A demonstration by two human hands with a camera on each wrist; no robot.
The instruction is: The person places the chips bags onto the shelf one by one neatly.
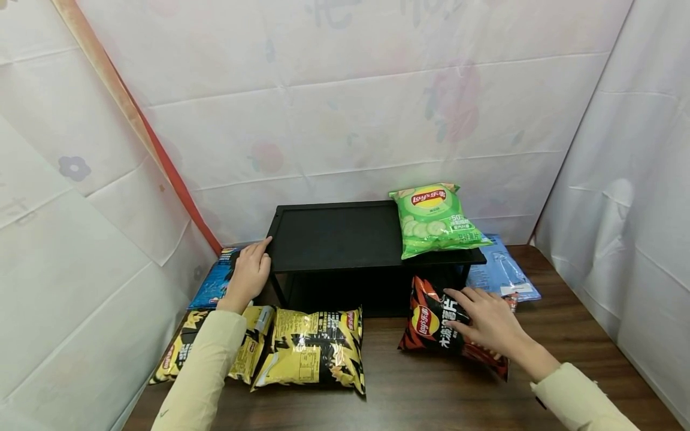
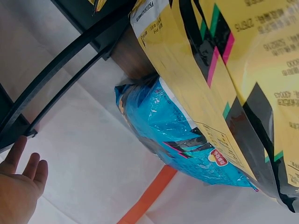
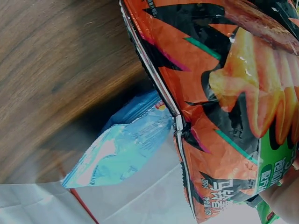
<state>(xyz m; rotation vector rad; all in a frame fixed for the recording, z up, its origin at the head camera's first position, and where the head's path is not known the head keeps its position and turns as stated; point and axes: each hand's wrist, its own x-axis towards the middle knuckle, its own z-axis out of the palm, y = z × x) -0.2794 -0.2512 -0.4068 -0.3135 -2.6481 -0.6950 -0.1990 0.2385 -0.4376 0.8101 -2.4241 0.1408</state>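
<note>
My left hand [image 1: 249, 272] reaches to the left edge of the black two-level shelf [image 1: 334, 236], its fingers extended against the rim. In the left wrist view, the fingers of that hand [image 2: 23, 182] stand beside the shelf's frame. My right hand [image 1: 487, 317] grips a red-and-black bag of potato chips [image 1: 426, 317] from above, thumb and fingers spread over its front. That bag is tilted before the shelf's right front, and its orange side fills much of the right wrist view. A green bag of chips [image 1: 431, 221] lies on the shelf's top right.
Yellow-and-black chip bags [image 1: 315, 347] lie along the table's front left. A blue bag [image 1: 212, 284] sits left of the shelf, and a light-blue bag [image 1: 501, 269] behind its right end. White curtains [image 1: 350, 120] enclose the brown wooden table [image 1: 409, 395].
</note>
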